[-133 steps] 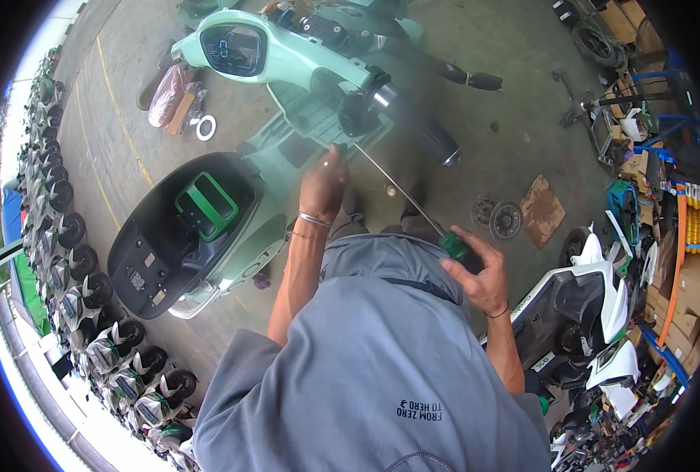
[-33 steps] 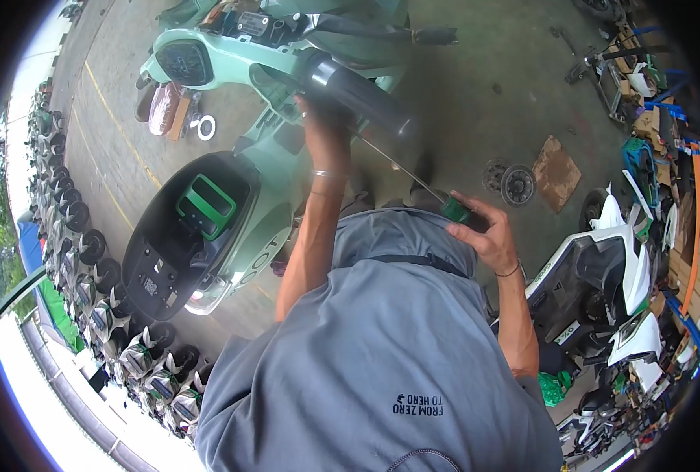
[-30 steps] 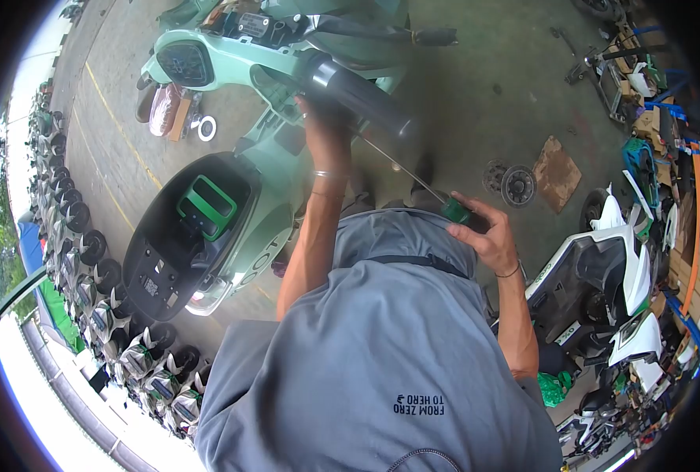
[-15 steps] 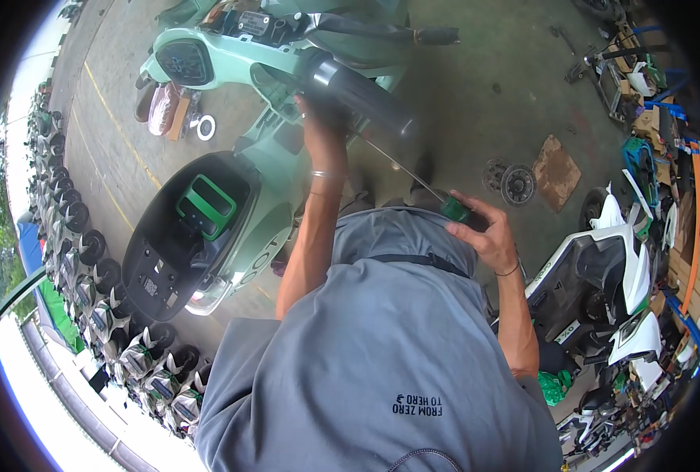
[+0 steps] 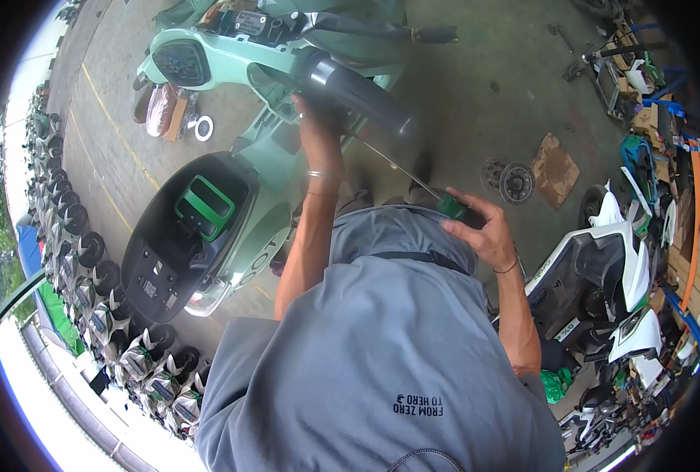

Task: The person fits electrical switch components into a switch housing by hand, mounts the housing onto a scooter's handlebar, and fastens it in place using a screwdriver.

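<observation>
In my right hand (image 5: 490, 230) is a long screwdriver (image 5: 451, 206), my fingers closed round its green handle. The thin shaft slants up and left to the light-green scooter (image 5: 291, 86). Its tip is hidden near my left hand (image 5: 318, 135), which reaches in under the dark handlebar grip (image 5: 358, 94). The fingers of that hand are mostly hidden and blurred, so whether they hold anything does not show. Left of my left arm is the scooter's dark open seat compartment (image 5: 149, 263), with a green frame-shaped piece (image 5: 208, 206) in it.
Two round metal wheel parts (image 5: 517, 183) and a brown cardboard piece (image 5: 556, 171) lie on the floor to the right. A white scooter body (image 5: 594, 263) stands beyond my right arm. Parked scooters (image 5: 90, 248) line the left side. A white ring (image 5: 203, 128) lies near packaged parts.
The screwdriver handle and my right hand have shifted very slightly left. My left hand stays at the handlebar, almost unmoved.
</observation>
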The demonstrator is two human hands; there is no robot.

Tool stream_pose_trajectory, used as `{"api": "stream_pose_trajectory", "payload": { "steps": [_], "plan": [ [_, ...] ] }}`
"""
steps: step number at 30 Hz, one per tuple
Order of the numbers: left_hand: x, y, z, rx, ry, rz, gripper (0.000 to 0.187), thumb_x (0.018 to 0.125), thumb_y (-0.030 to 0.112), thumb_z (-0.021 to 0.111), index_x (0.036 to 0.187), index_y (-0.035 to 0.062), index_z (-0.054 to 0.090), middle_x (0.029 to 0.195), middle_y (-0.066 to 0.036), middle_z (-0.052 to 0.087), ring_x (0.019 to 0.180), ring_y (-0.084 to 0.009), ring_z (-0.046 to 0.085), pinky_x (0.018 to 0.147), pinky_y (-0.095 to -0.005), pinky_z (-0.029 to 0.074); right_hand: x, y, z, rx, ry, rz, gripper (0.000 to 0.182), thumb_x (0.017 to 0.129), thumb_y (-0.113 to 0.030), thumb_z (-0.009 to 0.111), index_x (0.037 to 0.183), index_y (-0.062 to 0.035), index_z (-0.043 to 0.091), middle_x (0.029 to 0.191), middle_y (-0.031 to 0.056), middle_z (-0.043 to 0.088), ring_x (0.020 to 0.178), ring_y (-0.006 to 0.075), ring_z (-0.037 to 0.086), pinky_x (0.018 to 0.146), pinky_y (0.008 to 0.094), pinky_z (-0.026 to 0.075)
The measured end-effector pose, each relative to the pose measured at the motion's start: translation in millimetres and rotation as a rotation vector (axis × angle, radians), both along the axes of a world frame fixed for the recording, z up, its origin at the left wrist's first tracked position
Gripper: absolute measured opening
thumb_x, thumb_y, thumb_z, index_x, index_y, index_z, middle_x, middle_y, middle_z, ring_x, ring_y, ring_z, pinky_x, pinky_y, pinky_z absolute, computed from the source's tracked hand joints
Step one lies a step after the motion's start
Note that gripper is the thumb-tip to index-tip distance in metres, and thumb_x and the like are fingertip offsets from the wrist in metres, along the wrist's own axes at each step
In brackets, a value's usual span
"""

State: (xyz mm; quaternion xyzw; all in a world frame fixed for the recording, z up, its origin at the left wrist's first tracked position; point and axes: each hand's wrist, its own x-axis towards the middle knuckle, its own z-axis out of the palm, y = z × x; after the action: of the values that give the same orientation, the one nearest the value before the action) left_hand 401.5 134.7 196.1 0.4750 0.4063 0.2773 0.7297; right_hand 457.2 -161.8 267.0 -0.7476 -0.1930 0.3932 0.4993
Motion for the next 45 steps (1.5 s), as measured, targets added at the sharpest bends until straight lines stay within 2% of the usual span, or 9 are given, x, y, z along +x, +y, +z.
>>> {"api": "stream_pose_trajectory", "payload": {
  "steps": [2, 11, 18, 27, 36, 39, 42, 44, 45],
  "plan": [
    [3.1, -5.2, 12.1, -0.087, -0.054, 0.062, 0.053, 0.100, 0.061, 0.044, 0.117, 0.0126, 0.057, 0.092, -0.001, 0.060, 0.078, -0.0147, 0.055, 0.065, -0.0303, 0.043, -0.2, 0.5, -0.6, 0.007, 0.001, -0.001, 0.057, 0.075, -0.025, 0.083, 0.125, -0.0024, 0.067, 0.107, 0.0162, 0.070, 0.104, 0.0249, 0.066, 0.100, 0.0339, 0.044],
    [0.5, 2.2, 1.7, -0.121, 0.016, 0.079, 0.052, 0.101, 0.060, 0.044, 0.109, 0.0107, 0.058, 0.087, -0.002, 0.060, 0.074, -0.0140, 0.055, 0.062, -0.0289, 0.043, 0.7, 1.8, -2.2, 0.009, -0.025, 0.008, 0.057, 0.075, -0.026, 0.083, 0.125, -0.0023, 0.067, 0.106, 0.0166, 0.070, 0.104, 0.0248, 0.066, 0.099, 0.0340, 0.045],
    [-2.8, 3.3, 0.7, -0.058, 0.019, 0.028, 0.055, 0.100, 0.062, 0.044, 0.108, 0.0098, 0.059, 0.086, -0.002, 0.060, 0.074, -0.0134, 0.055, 0.063, -0.0287, 0.043, 1.8, 4.7, 2.5, 0.006, -0.011, 0.007, 0.056, 0.075, -0.025, 0.083, 0.125, -0.0027, 0.067, 0.107, 0.0162, 0.070, 0.103, 0.0245, 0.066, 0.098, 0.0336, 0.046],
    [-0.4, 3.9, 1.4, -0.111, 0.001, 0.049, 0.063, 0.100, 0.061, 0.045, 0.126, 0.0039, 0.054, 0.110, -0.008, 0.063, 0.094, -0.0197, 0.061, 0.081, -0.0336, 0.049, 1.8, 4.5, 0.4, 0.014, -0.028, 0.001, 0.056, 0.075, -0.024, 0.083, 0.125, -0.0024, 0.067, 0.107, 0.0157, 0.070, 0.103, 0.0249, 0.067, 0.097, 0.0336, 0.046],
    [-5.4, 10.3, -13.9, -0.085, 0.019, 0.023, 0.065, 0.099, 0.062, 0.047, 0.124, 0.0020, 0.055, 0.104, -0.008, 0.063, 0.089, -0.0180, 0.061, 0.076, -0.0315, 0.050, 4.2, 8.2, 3.2, 0.022, -0.069, 0.017, 0.055, 0.075, -0.023, 0.083, 0.124, -0.0028, 0.067, 0.103, 0.0155, 0.070, 0.100, 0.0245, 0.067, 0.095, 0.0336, 0.047],
    [-4.8, 9.4, -14.2, -0.051, 0.034, 0.034, 0.065, 0.099, 0.062, 0.047, 0.122, 0.0019, 0.056, 0.100, -0.007, 0.063, 0.083, -0.0167, 0.061, 0.072, -0.0301, 0.049, 5.1, 9.8, 10.2, 0.020, -0.144, 0.047, 0.055, 0.074, -0.018, 0.084, 0.124, -0.0042, 0.067, 0.098, 0.0149, 0.069, 0.095, 0.0256, 0.067, 0.091, 0.0349, 0.049],
    [-3.0, 8.6, -11.5, -0.043, -0.009, 0.061, 0.064, 0.099, 0.062, 0.047, 0.119, 0.0022, 0.057, 0.097, -0.006, 0.064, 0.080, -0.0153, 0.060, 0.069, -0.0290, 0.048, 6.0, 12.6, 27.5, -0.013, -0.247, 0.105, 0.053, 0.073, -0.012, 0.083, 0.124, -0.0059, 0.068, 0.102, 0.0140, 0.065, 0.092, 0.0270, 0.066, 0.087, 0.0363, 0.050],
    [-4.6, 9.5, -9.1, -0.049, 0.074, 0.052, 0.062, 0.100, 0.061, 0.046, 0.118, 0.0036, 0.057, 0.097, -0.005, 0.063, 0.081, -0.0148, 0.060, 0.069, -0.0290, 0.048, 4.7, 12.3, 35.7, 0.021, -0.456, 0.124, 0.053, 0.072, -0.006, 0.081, 0.123, -0.0070, 0.068, 0.110, 0.0129, 0.060, 0.091, 0.0271, 0.064, 0.084, 0.0375, 0.051],
    [-3.6, 8.6, -6.7, -0.050, 0.073, 0.049, 0.062, 0.100, 0.061, 0.046, 0.118, 0.0036, 0.057, 0.097, -0.005, 0.063, 0.081, -0.0148, 0.060, 0.069, -0.0290, 0.048, 5.2, 10.8, 41.3, 0.019, -0.457, 0.122, 0.053, 0.072, -0.006, 0.081, 0.123, -0.0070, 0.068, 0.110, 0.0129, 0.060, 0.091, 0.0271, 0.064, 0.084, 0.0375, 0.051]
  ]
}}
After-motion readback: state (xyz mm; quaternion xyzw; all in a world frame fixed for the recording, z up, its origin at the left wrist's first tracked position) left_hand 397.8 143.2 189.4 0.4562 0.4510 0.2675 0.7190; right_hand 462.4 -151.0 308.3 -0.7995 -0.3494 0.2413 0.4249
